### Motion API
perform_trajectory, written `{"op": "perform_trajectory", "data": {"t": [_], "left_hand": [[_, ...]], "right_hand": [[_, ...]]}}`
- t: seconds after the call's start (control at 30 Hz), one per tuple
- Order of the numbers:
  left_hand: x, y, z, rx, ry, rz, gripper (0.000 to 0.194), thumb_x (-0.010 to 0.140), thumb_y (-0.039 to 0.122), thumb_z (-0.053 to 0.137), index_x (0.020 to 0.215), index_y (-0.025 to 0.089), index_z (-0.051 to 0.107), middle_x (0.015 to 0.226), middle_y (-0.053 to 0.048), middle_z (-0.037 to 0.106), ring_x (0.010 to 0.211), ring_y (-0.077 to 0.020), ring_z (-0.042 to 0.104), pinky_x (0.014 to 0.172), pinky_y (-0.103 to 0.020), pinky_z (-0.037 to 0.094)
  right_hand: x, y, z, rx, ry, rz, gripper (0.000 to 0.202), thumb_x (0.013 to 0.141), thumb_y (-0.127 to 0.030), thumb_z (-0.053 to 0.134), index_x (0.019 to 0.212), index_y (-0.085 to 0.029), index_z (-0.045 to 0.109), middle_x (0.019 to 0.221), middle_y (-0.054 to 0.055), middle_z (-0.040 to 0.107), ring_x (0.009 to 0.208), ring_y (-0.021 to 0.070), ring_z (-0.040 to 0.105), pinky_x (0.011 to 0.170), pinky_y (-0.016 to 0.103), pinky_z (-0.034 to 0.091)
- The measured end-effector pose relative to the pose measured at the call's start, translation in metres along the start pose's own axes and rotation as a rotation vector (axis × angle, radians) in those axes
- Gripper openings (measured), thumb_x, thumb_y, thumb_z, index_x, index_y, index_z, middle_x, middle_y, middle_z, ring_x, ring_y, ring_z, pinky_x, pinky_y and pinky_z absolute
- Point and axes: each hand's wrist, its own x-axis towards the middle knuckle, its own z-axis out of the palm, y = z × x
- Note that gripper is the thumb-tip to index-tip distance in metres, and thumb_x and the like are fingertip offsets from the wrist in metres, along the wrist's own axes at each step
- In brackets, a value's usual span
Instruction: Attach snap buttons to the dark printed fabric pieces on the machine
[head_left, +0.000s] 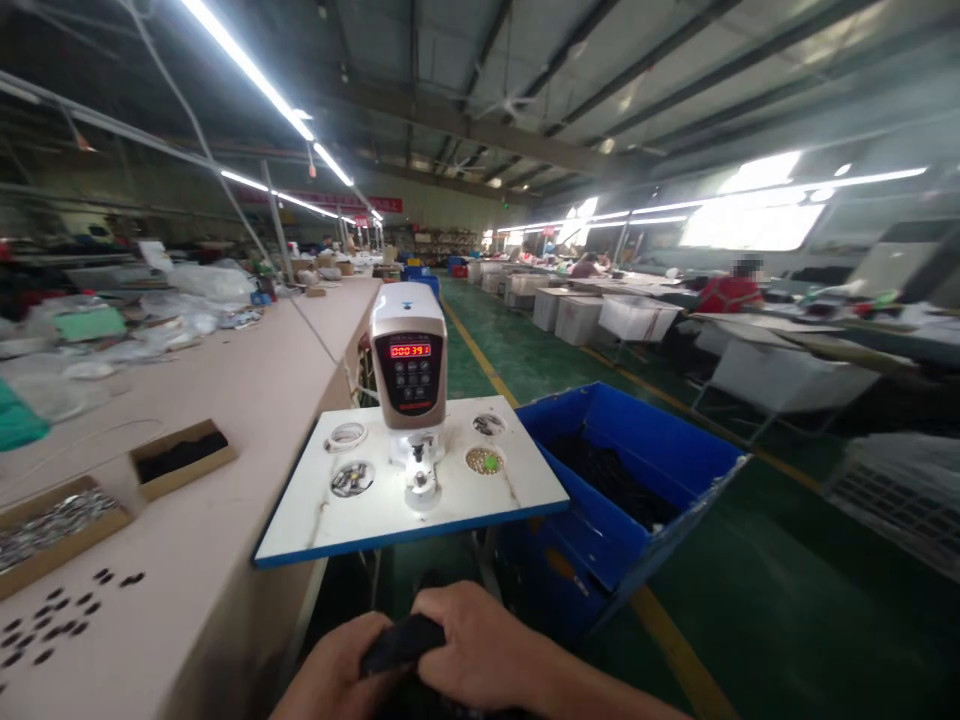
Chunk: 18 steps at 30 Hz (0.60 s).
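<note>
I find black fabric (401,643) gripped between my left hand (339,665) and right hand (480,640), nearer me than the machine (409,350); uneven pull by either could, I judge, crease it or slip it loose.

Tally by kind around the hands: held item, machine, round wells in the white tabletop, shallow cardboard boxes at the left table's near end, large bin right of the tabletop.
Black fabric bunch in left hand and right hand: 1
Digital-display machine: 1
Round wells: 4
Shallow cardboard boxes: 2
Large blue bin: 1
Total: 9
</note>
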Motion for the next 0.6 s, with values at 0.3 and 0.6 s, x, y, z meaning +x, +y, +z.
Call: {"op": "perform_trajectory", "data": {"t": [0.3, 0.6], "left_hand": [[0.027, 0.007, -0.005, -0.494, -0.337, -0.107, 0.053, 0.071, 0.061, 0.078, 0.082, 0.011, 0.065, 0.067, 0.003, 0.049, 0.064, -0.0095, 0.035, 0.058, -0.021, 0.025], [0.114, 0.009, -0.045, -0.493, -0.367, -0.171, 0.045, 0.069, 0.05, 0.08, 0.09, 0.011, 0.07, 0.075, -0.001, 0.066, 0.063, -0.0128, 0.052, 0.066, -0.025, 0.039]], "right_hand": [[0.022, 0.041, -0.017, 0.48, -0.341, 0.137, 0.019, 0.07, -0.036, 0.068, 0.072, -0.019, 0.06, 0.06, -0.006, 0.049, 0.054, 0.0093, 0.04, 0.048, 0.021, 0.026], [0.092, 0.066, -0.045, 0.389, -0.115, 0.079, 0.027, 0.083, -0.044, 0.065, 0.073, -0.019, 0.062, 0.061, -0.005, 0.05, 0.059, 0.0115, 0.042, 0.053, 0.022, 0.028]]}}
